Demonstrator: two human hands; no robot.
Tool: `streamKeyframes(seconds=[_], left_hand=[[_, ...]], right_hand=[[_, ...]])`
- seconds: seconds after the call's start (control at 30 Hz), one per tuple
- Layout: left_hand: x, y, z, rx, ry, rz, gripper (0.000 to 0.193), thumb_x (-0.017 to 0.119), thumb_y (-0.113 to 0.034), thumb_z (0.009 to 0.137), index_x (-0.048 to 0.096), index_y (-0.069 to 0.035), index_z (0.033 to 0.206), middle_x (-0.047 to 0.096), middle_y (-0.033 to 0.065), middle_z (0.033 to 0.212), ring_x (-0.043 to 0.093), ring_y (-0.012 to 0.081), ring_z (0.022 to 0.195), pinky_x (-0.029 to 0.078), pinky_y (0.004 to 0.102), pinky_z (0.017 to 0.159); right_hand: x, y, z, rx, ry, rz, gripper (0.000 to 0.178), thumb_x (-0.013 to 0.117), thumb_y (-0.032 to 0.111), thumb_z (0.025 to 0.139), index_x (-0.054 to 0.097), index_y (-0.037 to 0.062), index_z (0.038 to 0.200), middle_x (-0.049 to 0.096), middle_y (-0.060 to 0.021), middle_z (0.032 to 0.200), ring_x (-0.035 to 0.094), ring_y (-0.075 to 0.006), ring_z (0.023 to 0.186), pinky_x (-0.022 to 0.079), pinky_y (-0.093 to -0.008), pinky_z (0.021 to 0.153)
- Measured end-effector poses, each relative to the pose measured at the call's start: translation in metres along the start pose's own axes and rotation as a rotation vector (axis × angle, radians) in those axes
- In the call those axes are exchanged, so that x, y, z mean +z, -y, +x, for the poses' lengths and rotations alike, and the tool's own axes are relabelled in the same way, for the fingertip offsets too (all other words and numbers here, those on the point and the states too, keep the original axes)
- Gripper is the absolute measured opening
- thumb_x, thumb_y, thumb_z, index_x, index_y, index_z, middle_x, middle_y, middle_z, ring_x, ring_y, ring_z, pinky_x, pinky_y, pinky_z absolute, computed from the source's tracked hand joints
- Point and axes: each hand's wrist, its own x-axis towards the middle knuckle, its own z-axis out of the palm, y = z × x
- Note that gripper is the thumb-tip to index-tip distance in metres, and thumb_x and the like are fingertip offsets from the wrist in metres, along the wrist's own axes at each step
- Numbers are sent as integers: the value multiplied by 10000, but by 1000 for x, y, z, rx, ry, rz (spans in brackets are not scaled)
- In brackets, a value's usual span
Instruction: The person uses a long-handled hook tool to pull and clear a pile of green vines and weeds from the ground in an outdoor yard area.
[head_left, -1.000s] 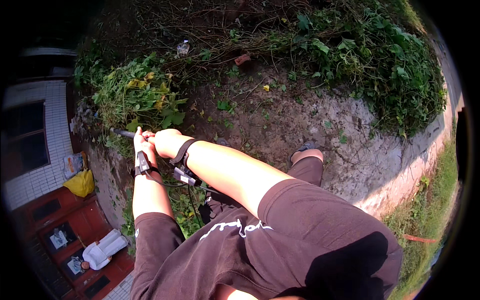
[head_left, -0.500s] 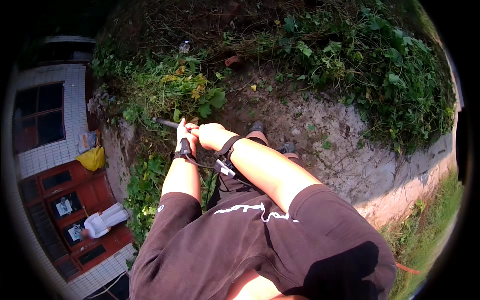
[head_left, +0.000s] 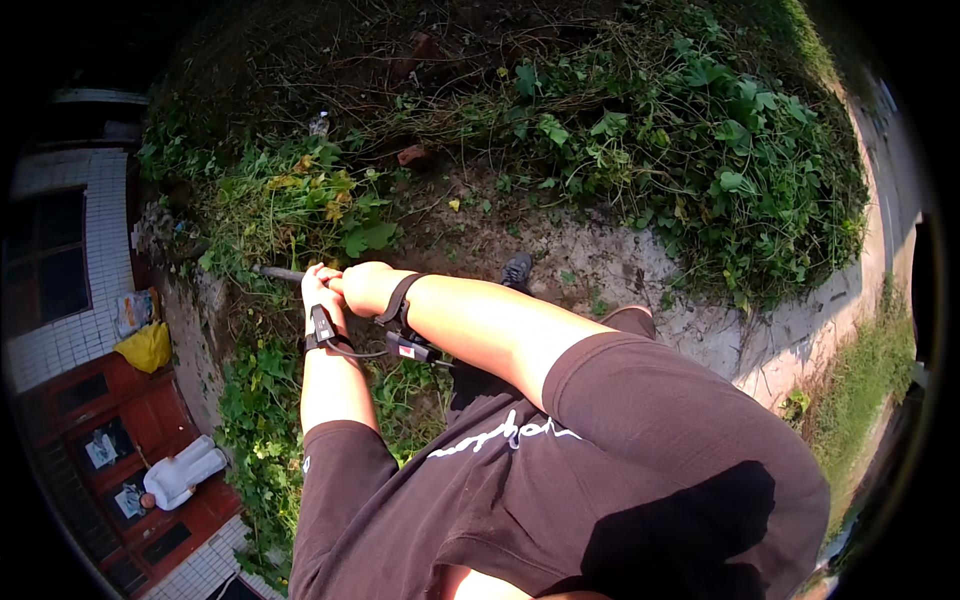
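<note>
My left hand (head_left: pixel 319 286) is closed around a dark, rounded pole (head_left: pixel 277 271). Close beside it, my right hand (head_left: pixel 362 288) grips the same pole with curled fingers. The pole's end pokes out left of my hands, towards a heap of cut grass and leaves (head_left: pixel 300 205); the rest is hidden behind my hands and arms, so I cannot tell what tool it belongs to. Both wrists carry black straps with small devices, joined by a cable.
Leafy vines (head_left: pixel 735 150) cover the ground ahead and right, beside a pale concrete strip (head_left: pixel 700 330). A brick (head_left: pixel 413 156) and a plastic bottle (head_left: pixel 319 124) lie ahead. At left, a person in white (head_left: pixel 185 473) is near red doors, with a yellow bag (head_left: pixel 146 347) nearby.
The whole scene has shifted left in view, hands and pole included. Both hands keep their grip. Two shoes showed before; now one shoe shows, and a bent knee appears farther right.
</note>
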Motion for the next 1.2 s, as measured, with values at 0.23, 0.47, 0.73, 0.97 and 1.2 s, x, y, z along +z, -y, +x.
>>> streamKeyframes(seconds=[0.23, 0.47, 0.73, 0.97, 1.2], left_hand=[[26, 37, -20, 46, 54, 42, 369, 538, -83, 844, 297, -167, 578, 342, -43, 465, 329, 115, 394, 312, 244, 432], [150, 194, -89, 239, 231, 288, 347, 479, -94, 872, 315, -164, 574, 344, -59, 484, 332, 106, 401, 294, 238, 437], [392, 546, -306, -73, 370, 26, 127, 391, -80, 840, 372, -45, 720, 478, 107, 620, 507, 255, 555, 505, 367, 593], [511, 778, -673, -759, 659, 4, 103, 408, -83, 823, 388, 0, 765, 464, 134, 627, 470, 261, 485, 495, 390, 528], [461, 850, -632, -850, 1313, 477, 204, 517, -187, 961, 499, 16, 953, 584, 148, 827, 632, 341, 783, 502, 517, 856]], right_hand=[[-25, -36, -52, -28, 67, 11, 578, 660, 236, 822, 472, 220, 1369, 625, -11, 1253, 635, -245, 1078, 523, -401, 887], [-66, -156, -184, -37, -152, -61, 365, 593, 159, 838, 613, 241, 1193, 698, -43, 1058, 671, -271, 945, 532, -394, 775], [-198, -297, -600, 565, -118, -181, 196, 564, 69, 745, 666, 3, 898, 683, -170, 823, 656, -326, 750, 504, -421, 662], [-279, -219, -978, 1062, -327, -520, 206, 578, -19, 698, 496, -13, 887, 583, -223, 804, 575, -390, 766, 441, -431, 675], [-142, -277, -1046, 1123, -824, -116, 286, 652, 58, 731, 477, 1, 949, 564, -201, 798, 573, -366, 770, 450, -418, 715]])
